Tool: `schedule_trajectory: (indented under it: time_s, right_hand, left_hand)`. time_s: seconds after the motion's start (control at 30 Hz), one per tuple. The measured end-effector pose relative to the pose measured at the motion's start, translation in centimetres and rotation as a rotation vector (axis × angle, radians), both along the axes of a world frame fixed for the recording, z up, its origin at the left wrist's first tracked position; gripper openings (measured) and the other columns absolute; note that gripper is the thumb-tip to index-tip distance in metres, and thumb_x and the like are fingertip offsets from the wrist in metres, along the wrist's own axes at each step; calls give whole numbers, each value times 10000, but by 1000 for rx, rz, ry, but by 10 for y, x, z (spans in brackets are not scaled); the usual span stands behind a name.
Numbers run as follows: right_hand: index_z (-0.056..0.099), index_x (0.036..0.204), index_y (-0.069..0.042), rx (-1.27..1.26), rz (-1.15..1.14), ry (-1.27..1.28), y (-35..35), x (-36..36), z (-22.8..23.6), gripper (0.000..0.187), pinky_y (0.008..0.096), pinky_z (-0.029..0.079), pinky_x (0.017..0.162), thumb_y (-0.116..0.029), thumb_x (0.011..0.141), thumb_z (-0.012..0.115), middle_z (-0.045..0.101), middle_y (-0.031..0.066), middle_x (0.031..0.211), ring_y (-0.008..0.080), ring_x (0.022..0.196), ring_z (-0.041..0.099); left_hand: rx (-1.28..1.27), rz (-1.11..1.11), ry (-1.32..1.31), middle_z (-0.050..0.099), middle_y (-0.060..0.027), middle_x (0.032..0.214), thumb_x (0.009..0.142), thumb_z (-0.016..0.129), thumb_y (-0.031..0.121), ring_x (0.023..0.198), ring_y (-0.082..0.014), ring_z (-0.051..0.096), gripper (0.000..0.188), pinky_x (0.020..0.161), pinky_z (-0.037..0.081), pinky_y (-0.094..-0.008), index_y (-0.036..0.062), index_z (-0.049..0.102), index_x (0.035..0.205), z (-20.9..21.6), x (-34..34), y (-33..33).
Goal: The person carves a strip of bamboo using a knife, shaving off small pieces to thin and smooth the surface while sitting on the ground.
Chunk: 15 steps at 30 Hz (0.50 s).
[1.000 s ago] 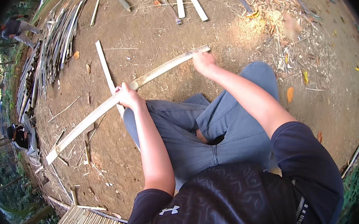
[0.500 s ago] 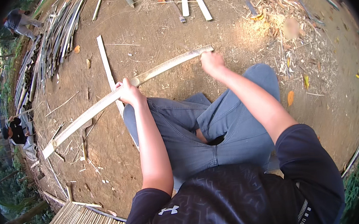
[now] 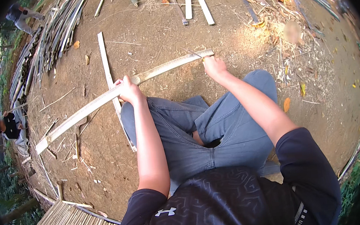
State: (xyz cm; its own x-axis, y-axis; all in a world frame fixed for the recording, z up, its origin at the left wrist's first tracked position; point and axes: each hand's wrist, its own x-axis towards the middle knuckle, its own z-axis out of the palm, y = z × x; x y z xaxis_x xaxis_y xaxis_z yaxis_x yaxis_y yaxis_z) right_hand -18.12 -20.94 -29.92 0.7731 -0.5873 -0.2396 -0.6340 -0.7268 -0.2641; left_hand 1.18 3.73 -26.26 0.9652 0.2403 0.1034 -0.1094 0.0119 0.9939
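I saw a thin dark blade (image 3: 192,52) newly showing from the closed right hand (image 3: 215,67), which gripped it; the left hand (image 3: 129,91) clasped the split-bamboo strip (image 3: 88,109), stretched from nine to one o'clock. Blade work seemed under way.

Wearing a black short-sleeved shirt (image 3: 223,203), patterned across the front in a faint angular maze. Marked toward the left chest with a small white emblem (image 3: 166,212) of curved shapes. Cut with plain dark sleeves (image 3: 300,150), possibly navy; hard to judge in this light. Trimmed at the right side with a pale textured strip (image 3: 300,211) and white marks. Dressed below in grey-blue trousers (image 3: 235,144), visibly stitched along the seams.
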Motion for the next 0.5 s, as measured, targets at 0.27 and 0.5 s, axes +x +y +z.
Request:
schedule_trajectory:
  time_s: [0.27,0.5]
  right_hand:
    - [704,963,-35,19,-114,69,-25,-1,-17,235,452,546,828,-157,895,515,692,205,1001,334,961,682]
    - [704,953,-48,-19,-232,58,-25,-7,-40,216,438,553,805,-187,882,554,700,185,985,333,947,685]
  left_hand:
    - [-37,27,2,471,-28,865,788,636,65,743,-127,460,215,669,412,-276,50,456,905,8,-15,-2]
    - [59,-30,-53,397,-20,784,773,598,30,694,-140,406,207,677,391,-296,76,405,832,21,-13,-9]
